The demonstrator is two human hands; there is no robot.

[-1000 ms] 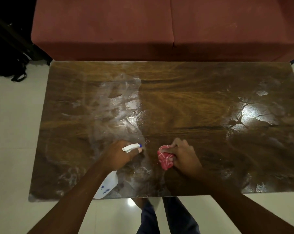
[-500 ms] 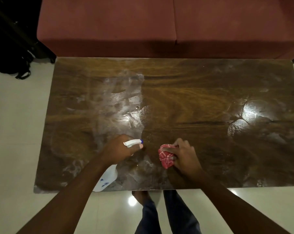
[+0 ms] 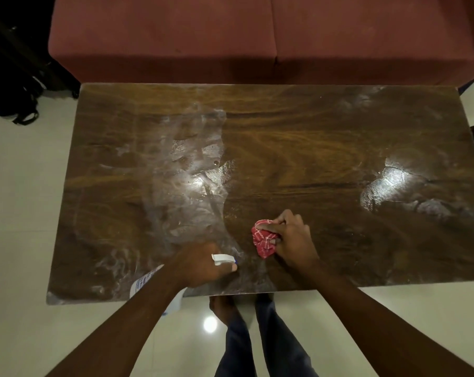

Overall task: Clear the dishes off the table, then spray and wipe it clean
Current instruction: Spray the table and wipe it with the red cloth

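Label on the spray bottle: I see blue print on white, too small and blurred to read, no brand I can make out. Nothing else with writing.

Left hand: forearm comes in from the lower left, the hand sits low over the near edge of the surface, knuckles up. Its grip is wrapped around the bottle's neck, with the white trigger head poking out toward the right past the fingers. A fingertip shows just under the nozzle; whether it presses the trigger I cannot tell. The bottle body runs back under the wrist and hangs past the near edge over the floor.

Right hand: forearm comes in from the lower right, wrist bent, fingers curled tight. Its grip is bunched on a red cloth with a thin white check pattern, and the cloth is pressed on the surface, right of the bottle nozzle and close to it, not touching.

Surface is dark glossy wood grain with no dishes on it, streaky wet film across the left half and another wet patch at the far right (glare from a lamp on both). A red sofa stands just behind the far edge. A black bag lies on the floor at far left. My view also catches the person's legs in dark trousers below the near edge.
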